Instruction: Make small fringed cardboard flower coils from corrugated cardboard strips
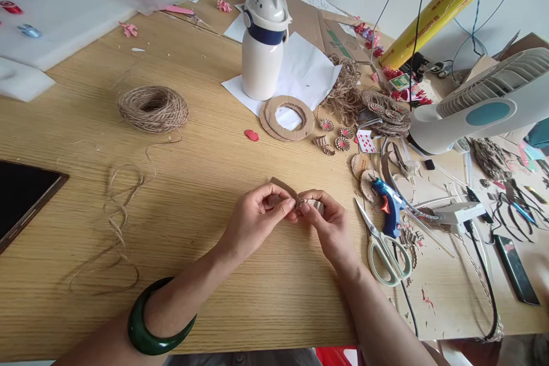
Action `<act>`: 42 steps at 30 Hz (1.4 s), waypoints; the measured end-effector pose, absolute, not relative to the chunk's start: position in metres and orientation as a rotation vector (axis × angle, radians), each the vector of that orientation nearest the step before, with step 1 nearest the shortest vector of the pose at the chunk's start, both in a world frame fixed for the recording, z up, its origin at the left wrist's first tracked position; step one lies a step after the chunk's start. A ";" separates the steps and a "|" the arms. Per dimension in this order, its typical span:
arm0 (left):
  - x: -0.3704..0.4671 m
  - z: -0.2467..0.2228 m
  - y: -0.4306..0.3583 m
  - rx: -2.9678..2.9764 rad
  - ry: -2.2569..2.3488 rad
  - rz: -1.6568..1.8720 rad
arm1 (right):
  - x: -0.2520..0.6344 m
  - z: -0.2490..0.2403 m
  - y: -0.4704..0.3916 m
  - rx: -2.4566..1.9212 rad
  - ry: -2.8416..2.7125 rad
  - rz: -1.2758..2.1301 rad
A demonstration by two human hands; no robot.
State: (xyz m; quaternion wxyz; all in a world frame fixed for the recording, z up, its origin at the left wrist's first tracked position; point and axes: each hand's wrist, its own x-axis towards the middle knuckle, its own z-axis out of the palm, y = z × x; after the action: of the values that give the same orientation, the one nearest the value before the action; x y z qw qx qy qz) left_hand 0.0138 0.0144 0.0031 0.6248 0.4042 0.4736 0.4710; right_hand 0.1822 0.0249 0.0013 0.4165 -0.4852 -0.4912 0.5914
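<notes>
Just above the table's front half, my left hand [261, 211] and my right hand [326, 220] meet, both closed in a pinch on one strip of brown corrugated cardboard [283, 186]. Part of the strip sticks up behind the left fingers, and its ridged end shows by the right fingers. The fingertips hide its middle. To the right of my right hand lie scissors [386, 254] with pale handles and a blue glue gun [389, 206]. Beyond the hands are cardboard rings [306, 131], small red discs [251, 135] and several ridged cardboard rosettes [342, 143].
A ball of twine [153, 108] sits at the left with its loose end trailing forward. A white bottle [262, 63] stands upright on paper at the back. A dark tablet [26, 200] lies far left. A white fan [476, 108], cables and a phone [516, 269] crowd the right.
</notes>
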 end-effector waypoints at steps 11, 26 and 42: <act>0.017 -0.004 0.011 1.564 1.174 1.313 | 0.180 0.000 0.027 -1.173 -1.196 1.542; 0.015 -0.001 0.009 1.868 1.375 1.381 | 0.181 0.000 0.026 -1.202 -1.259 1.521; 0.010 -0.001 0.008 2.179 1.410 1.153 | 0.179 0.003 0.025 -1.222 -1.351 1.486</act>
State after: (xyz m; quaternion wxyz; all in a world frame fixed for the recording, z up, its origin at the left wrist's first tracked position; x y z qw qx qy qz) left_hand 0.0102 0.0077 -0.0009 0.1502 0.7586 0.4907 0.4014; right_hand 0.1794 0.0249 0.0030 0.3851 -0.4797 -0.5302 0.5835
